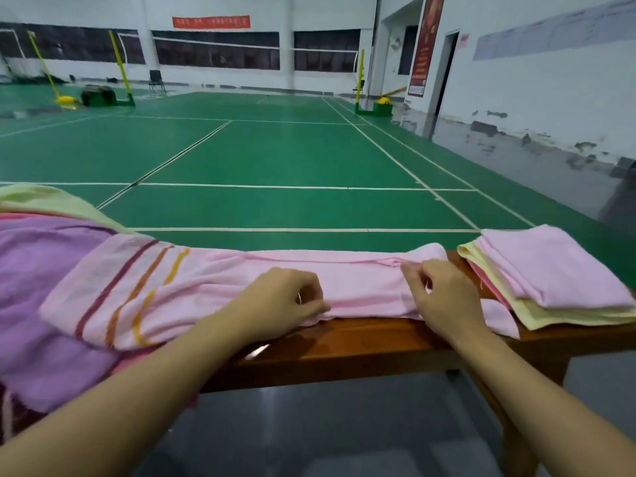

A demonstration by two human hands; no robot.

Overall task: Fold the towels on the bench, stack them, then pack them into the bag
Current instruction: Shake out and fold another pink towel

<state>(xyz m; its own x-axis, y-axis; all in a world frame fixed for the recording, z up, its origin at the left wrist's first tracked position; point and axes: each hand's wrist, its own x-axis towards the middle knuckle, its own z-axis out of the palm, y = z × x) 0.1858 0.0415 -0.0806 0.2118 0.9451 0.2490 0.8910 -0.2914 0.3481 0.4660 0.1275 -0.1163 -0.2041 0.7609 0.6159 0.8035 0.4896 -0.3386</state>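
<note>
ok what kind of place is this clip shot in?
Most likely an indoor badminton hall. The green court floor has white boundary lines, nets hang between yellow posts at the back, and the towels lie on a wooden bench at courtside.

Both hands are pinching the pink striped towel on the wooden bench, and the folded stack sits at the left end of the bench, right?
Not quite. In the head view, the folded stack sits at the right end of the wooden bench. The left hand and right hand do pinch the pink striped towel.
</note>
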